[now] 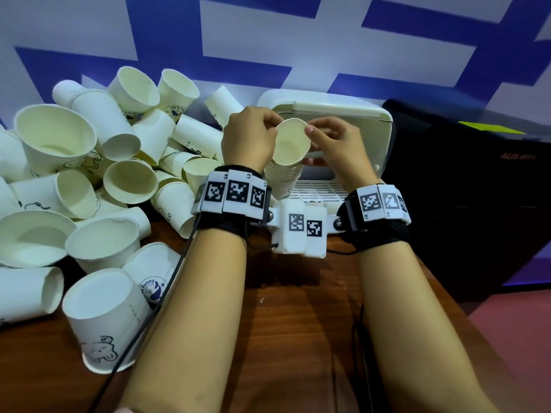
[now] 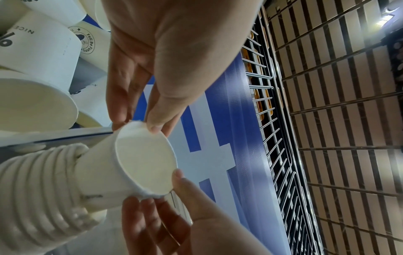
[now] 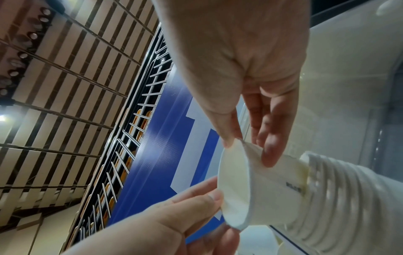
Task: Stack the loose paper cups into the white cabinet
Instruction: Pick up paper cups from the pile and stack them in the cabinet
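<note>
Holding the top paper cup by its rim, the left hand and the right hand each pinch it with thumb and fingertips. It sits part way in a stack of cups in front of the open white cabinet. Loose paper cups lie piled on the wooden table to the left.

- Loose cups — heaped over the table's left half, blocking passage there.
- Bare table — open strip between the forearms.
- White cabinet — mouth partly blocked by the nested stack.
</note>
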### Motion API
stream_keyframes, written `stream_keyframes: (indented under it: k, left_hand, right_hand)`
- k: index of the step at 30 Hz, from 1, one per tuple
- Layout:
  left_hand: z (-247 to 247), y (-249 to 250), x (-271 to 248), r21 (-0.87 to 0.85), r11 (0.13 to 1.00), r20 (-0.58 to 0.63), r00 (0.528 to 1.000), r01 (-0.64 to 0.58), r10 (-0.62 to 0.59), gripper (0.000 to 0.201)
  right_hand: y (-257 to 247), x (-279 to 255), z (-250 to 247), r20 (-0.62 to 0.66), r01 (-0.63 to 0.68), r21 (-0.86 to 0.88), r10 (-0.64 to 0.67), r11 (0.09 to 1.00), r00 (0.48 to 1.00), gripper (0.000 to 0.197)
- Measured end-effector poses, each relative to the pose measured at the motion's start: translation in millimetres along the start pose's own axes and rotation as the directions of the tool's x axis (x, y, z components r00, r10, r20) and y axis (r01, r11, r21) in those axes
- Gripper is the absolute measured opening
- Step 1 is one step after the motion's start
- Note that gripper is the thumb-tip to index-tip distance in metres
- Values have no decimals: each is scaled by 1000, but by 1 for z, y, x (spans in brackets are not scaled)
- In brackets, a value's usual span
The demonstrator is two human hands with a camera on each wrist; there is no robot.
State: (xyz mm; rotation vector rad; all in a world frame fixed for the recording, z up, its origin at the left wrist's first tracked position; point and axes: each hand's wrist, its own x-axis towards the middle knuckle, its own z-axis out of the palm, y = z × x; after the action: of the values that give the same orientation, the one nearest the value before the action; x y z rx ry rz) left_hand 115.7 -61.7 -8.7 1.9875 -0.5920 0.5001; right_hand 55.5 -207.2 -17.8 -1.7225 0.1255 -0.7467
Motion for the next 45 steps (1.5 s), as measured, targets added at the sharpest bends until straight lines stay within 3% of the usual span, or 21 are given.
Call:
stream_keyframes:
  k: [10, 20, 30, 36, 45]
  left_hand:
    - [3, 1, 1, -46, 998, 32, 999, 33, -32, 20]
    - [18, -13, 1, -16, 989, 92, 985, 149, -147, 25]
    - [24, -19, -2, 40, 972, 49, 972, 230, -232, 25]
    - [23, -19, -3, -82, 939, 103, 940, 334, -326, 25]
    - [17, -15, -2, -144, 927, 144, 934, 346, -327, 16]
  right_hand:
    - [-3, -2, 1, 0, -49, 56, 49, 997, 999, 10]
    - [18, 5, 4, -20, -154, -78, 153, 985, 988, 4]
    - [33, 5, 2, 16, -317, -153, 323, 936, 946, 26]
    - [32, 3, 5, 10, -335, -155, 340, 929, 940, 21]
    - [32, 7, 8, 6, -341, -159, 346, 927, 938, 32]
